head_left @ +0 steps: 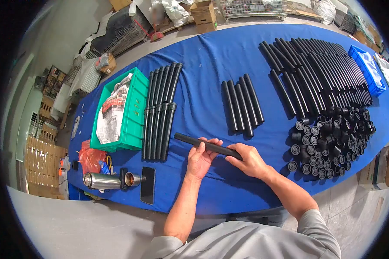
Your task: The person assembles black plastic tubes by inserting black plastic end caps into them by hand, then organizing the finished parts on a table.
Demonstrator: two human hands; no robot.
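A black tube (186,138) lies slantwise across both my hands, above the blue cloth. My left hand (199,160) has its thumb and fingers around the middle of it, palm turned up. Over the tube's right end, my right hand (251,162) is closed, hiding part of that end. Beyond my hands lies a small group of loose black tubes (242,103). To the left are two rows of tubes with caps on their ends (159,129). On the right, many tubes (320,69) lie in rows, with a heap of black round caps (328,142) nearer me.
A green crate (134,110) with newspaper stands at the left. Near it are a red plastic bag (90,154), a steel thermos (103,181), a metal cup (132,178) and a phone (148,185). A blue basket (369,71) sits at the far right of the blue-covered table (203,86).
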